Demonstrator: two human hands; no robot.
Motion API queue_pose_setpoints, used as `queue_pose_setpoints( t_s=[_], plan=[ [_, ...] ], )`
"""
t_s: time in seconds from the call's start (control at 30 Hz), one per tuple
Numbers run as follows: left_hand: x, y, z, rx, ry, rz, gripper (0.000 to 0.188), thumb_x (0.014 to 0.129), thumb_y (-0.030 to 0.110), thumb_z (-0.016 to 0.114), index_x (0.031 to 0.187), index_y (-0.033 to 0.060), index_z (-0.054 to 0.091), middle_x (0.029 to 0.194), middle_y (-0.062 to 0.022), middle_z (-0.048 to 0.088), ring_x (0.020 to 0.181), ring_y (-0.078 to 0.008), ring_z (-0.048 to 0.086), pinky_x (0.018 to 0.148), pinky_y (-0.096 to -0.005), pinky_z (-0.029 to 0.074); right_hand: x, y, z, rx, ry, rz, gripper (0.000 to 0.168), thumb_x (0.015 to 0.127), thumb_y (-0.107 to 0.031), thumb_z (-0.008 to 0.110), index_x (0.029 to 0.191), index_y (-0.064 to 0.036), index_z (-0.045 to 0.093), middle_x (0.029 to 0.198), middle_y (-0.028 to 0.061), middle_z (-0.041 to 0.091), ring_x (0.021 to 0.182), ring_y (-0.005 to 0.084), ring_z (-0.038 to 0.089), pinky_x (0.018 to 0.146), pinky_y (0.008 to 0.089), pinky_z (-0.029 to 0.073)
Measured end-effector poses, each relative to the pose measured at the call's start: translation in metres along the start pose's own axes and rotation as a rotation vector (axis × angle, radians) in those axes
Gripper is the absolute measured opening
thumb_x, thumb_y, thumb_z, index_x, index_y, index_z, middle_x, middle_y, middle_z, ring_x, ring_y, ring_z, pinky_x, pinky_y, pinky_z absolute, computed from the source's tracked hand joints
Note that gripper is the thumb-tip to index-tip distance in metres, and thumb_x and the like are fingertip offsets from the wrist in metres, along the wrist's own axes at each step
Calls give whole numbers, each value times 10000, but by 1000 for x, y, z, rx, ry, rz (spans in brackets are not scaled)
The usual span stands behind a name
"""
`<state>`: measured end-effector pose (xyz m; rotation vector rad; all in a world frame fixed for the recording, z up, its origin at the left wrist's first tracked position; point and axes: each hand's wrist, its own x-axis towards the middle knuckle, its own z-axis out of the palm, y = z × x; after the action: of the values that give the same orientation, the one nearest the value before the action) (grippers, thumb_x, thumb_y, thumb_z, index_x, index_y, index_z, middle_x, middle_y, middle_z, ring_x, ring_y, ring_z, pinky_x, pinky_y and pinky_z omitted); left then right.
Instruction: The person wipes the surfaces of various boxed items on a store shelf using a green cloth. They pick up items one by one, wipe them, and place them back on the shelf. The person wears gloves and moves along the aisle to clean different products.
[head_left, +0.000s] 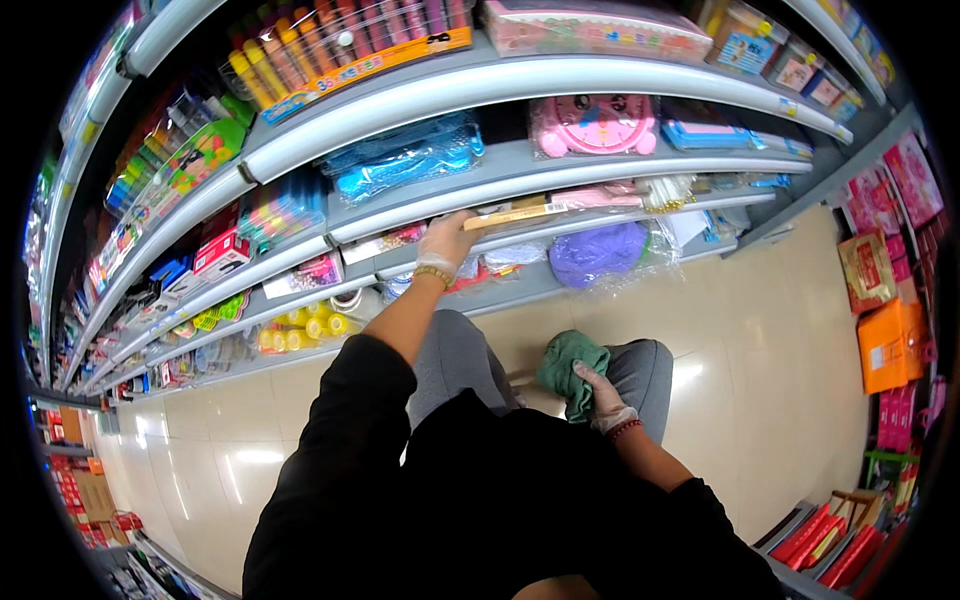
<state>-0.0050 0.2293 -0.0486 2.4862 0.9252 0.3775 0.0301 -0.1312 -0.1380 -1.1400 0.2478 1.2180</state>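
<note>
My left hand (448, 241), in a clear thin glove, grips the left end of a flat, light wooden strip (517, 216) at the edge of a low shelf. What the strip belongs to cannot be told. A bagged purple item (600, 253) lies on the bottom shelf, to the right below that hand. My right hand (602, 396), also gloved, holds a crumpled green cloth (574, 367) over my right knee. Above the strip, a blue plastic-wrapped item (409, 161) and a pink clock-like item (598, 126) sit on the shelf.
Curved-looking metal shelf edges (525, 75) run across in front of me. A pack of colored markers (352, 45) stands on an upper shelf. Yellow tape rolls (304, 326) lie low at left. Pale floor tiles (780, 360) stretch towards goods with an orange package (891, 345) at right.
</note>
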Motion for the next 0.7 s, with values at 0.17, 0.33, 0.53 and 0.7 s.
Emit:
queue_pose_setpoints(
  t_s=[0.17, 0.33, 0.53, 0.7],
  plan=[
    [-58, 34, -21, -248, 150, 196, 309, 791, 259, 696, 1060, 116, 649, 988, -118, 667, 948, -312, 604, 816, -395, 481, -3, 1, 0, 105, 28, -71, 508, 806, -302, 704, 1224, -55, 554, 1134, 52, 617, 999, 208, 594, 829, 343, 488],
    [-133, 33, -24, -569, 70, 67, 278, 797, 152, 703, 1054, 68, 637, 1006, -139, 669, 912, -279, 654, 787, -344, 501, -36, -36, 10, 240, 92, -216, 454, 812, -294, 693, 1175, -53, 567, 1036, 50, 622, 880, 193, 602, 685, 348, 505],
    [-203, 36, -12, -733, -39, 189, 320, 758, 73, 733, 1063, 80, 638, 1017, -111, 670, 944, -257, 639, 869, -359, 477, -74, -83, 17, 122, 218, -655, 382, 833, -212, 664, 1143, -7, 575, 1019, 70, 625, 850, 187, 613, 695, 339, 513],
    [-216, 60, -7, -511, 105, 423, 387, 699, 18, 752, 1061, 108, 646, 1060, -78, 663, 1030, -272, 589, 971, -415, 414, -99, -79, 53, -95, 247, -686, 310, 831, -170, 654, 1086, -6, 590, 956, 71, 624, 761, 173, 612, 700, 315, 522]
  ],
)
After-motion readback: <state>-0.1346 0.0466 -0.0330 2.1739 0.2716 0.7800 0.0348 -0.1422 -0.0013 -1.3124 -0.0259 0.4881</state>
